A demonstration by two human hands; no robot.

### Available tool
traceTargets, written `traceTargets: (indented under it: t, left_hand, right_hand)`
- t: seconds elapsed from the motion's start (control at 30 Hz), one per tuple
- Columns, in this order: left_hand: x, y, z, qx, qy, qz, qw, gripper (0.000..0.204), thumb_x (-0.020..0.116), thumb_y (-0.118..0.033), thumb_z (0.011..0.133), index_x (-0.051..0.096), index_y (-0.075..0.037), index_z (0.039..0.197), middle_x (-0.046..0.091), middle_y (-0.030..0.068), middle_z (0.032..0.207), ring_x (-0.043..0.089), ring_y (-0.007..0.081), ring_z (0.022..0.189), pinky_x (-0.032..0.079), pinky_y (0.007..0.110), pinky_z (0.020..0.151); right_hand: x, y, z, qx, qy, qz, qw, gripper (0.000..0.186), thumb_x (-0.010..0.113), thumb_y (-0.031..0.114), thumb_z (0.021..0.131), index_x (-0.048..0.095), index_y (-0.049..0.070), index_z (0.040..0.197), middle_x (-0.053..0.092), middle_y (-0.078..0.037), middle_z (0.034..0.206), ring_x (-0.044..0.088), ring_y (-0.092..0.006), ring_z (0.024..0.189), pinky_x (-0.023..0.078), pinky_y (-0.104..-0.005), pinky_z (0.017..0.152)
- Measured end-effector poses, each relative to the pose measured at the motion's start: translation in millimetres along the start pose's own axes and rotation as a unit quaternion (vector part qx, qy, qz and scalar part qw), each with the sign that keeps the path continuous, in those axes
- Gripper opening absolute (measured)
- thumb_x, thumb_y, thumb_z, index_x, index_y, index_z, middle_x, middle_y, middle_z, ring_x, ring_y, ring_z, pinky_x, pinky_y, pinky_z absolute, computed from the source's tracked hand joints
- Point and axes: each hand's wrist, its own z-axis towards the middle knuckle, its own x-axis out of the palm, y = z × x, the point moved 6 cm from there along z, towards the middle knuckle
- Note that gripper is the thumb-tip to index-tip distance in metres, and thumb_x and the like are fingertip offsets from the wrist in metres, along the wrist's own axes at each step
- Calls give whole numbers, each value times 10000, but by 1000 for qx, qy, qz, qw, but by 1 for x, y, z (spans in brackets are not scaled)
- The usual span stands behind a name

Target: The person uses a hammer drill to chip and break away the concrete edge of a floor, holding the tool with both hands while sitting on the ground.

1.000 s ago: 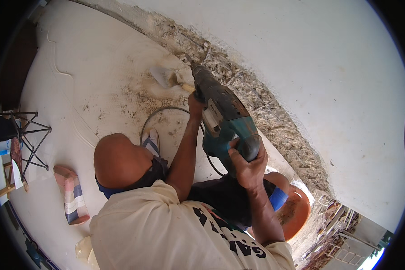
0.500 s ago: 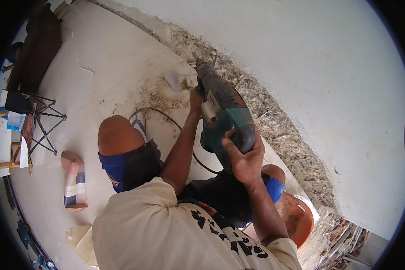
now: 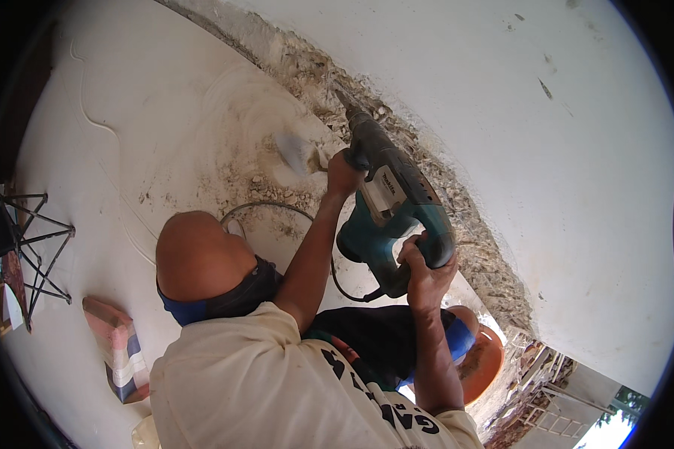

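A teal and black demolition hammer (image 3: pixel 382 176) slants up toward the wall's base in both my hands. My left hand (image 3: pixel 345 173) is closed on its front side grip, just behind the black nose. Around the rear loop handle, my right hand (image 3: pixel 430 273) is wrapped; the trigger is hidden under the fingers. The pointed chisel bit (image 3: pixel 342 99) reaches the chipped strip of rough masonry (image 3: pixel 464 202); whether its tip touches cannot be told. A black power cord (image 3: pixel 335 273) runs from the tool's rear and loops left across the floor.
Crumbled debris (image 3: pixel 266 187) and a greyish flat piece (image 3: pixel 296 153) lie left of the bit. Beside my right knee stands an orange basin (image 3: pixel 483 367). A checkered cushion-like block (image 3: pixel 118 350), a folding stool frame (image 3: pixel 45 239) and a thin white cable (image 3: pixel 101 126) are on the left. A white wall (image 3: pixel 547 150) rises at right.
The view has shifted and turned somewhat. The hammer appears slightly further right, its chisel still directed at the chipped strip. Both hands keep their hold.
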Motion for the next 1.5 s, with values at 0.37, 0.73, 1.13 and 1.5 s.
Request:
traceTargets:
  t: [0.37, 0.73, 1.13, 1.5]
  left_hand:
    - [2, -1, 5, -81, 57, 72, 992, 324, 801, -233, 744, 648, -51, 965, 717, 215, 865, 691, 434, 893, 547, 510, 775]
    - [16, -6, 8, -81, 41, 81, 993, 314, 816, -241, 756, 638, -32, 907, 703, 220, 808, 689, 448, 851, 541, 500, 719]
    - [9, -5, 15, -103, 56, 110, 987, 328, 825, -243, 729, 666, -21, 911, 718, 221, 860, 693, 436, 895, 546, 503, 775]
    - [8, -2, 13, -93, 77, 123, 985, 330, 810, -248, 752, 666, -33, 955, 716, 233, 899, 680, 453, 933, 540, 521, 786]
  right_hand:
    - [-20, -22, 24, 92, -153, 56, 982, 192, 625, 33, 783, 568, -31, 955, 638, -133, 712, 627, -217, 592, 528, -326, 584]
    - [-46, -40, 56, 127, -173, 34, 976, 179, 673, 61, 786, 580, -23, 914, 644, -127, 723, 631, -218, 596, 526, -330, 573]
    - [-33, -46, 46, 151, -161, 73, 973, 183, 635, 74, 814, 535, 15, 955, 592, -128, 739, 602, -233, 596, 532, -349, 564]
    - [-26, -45, 57, 142, -146, 77, 976, 162, 631, 85, 816, 555, -1, 931, 610, -123, 741, 612, -223, 595, 527, -344, 555]
